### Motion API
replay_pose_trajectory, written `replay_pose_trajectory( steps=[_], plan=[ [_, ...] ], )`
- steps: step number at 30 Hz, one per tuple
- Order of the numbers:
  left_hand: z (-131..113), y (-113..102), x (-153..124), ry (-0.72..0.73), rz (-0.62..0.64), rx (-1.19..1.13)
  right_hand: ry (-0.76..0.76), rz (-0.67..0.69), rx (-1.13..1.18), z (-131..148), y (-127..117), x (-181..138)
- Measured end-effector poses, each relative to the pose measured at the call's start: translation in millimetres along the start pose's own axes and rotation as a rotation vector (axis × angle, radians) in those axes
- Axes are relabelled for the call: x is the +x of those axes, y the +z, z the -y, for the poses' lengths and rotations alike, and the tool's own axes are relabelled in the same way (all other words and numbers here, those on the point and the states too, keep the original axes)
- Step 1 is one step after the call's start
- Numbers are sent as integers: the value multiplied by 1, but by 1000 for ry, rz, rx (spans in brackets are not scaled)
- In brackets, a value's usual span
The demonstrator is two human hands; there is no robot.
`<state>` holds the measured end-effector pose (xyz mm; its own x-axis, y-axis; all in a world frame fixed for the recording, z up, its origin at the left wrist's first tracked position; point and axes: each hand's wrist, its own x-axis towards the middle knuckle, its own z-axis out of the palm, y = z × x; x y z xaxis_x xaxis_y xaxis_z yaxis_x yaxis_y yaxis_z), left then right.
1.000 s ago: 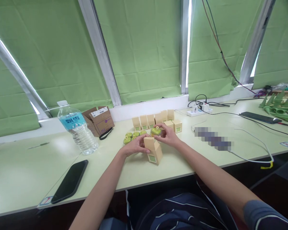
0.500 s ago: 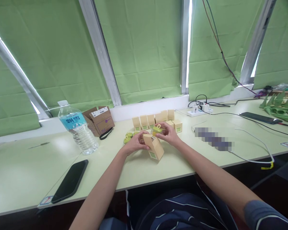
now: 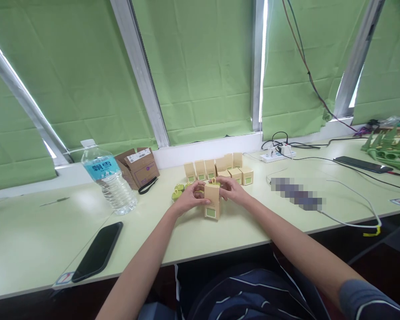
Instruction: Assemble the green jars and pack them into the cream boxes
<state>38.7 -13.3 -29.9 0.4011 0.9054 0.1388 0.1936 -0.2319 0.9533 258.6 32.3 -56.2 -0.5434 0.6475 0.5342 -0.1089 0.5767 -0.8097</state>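
A small tan carton (image 3: 212, 202) with a green label window stands upright between my hands, its tall back flap raised. My left hand (image 3: 189, 198) is closed on its left side, the thumb across the front. At the carton's mouth sits a small green trinket (image 3: 214, 182) with a yellow loop on top. My right hand (image 3: 232, 190) has its fingers closed at the trinket, against the carton's right edge; its fingertips are partly hidden. Several more green trinkets (image 3: 177, 194) with yellow loops lie just beyond my left hand.
Behind my hands stand several tan cartons (image 3: 200, 170), some with flaps up. On the left are a water bottle (image 3: 110, 182), a brown cardboard box (image 3: 140, 169) and a black phone (image 3: 98, 251). A power strip (image 3: 276, 155) and cables lie to the right.
The carton has gone from tilted to upright. My right hand has brought the green trinket left and down into the carton's mouth. My left hand keeps its hold.
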Motion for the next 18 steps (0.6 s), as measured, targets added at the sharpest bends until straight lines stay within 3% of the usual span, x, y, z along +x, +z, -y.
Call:
replay_pose_trajectory(
  steps=[10, 18],
  plan=[
    [8, 0, 4, 60, -93, 104, -18, -46, -54, 4, 3, 1],
    [8, 3, 4, 93, -68, 136, 31, -54, -174, -3, 3, 4]
  ],
)
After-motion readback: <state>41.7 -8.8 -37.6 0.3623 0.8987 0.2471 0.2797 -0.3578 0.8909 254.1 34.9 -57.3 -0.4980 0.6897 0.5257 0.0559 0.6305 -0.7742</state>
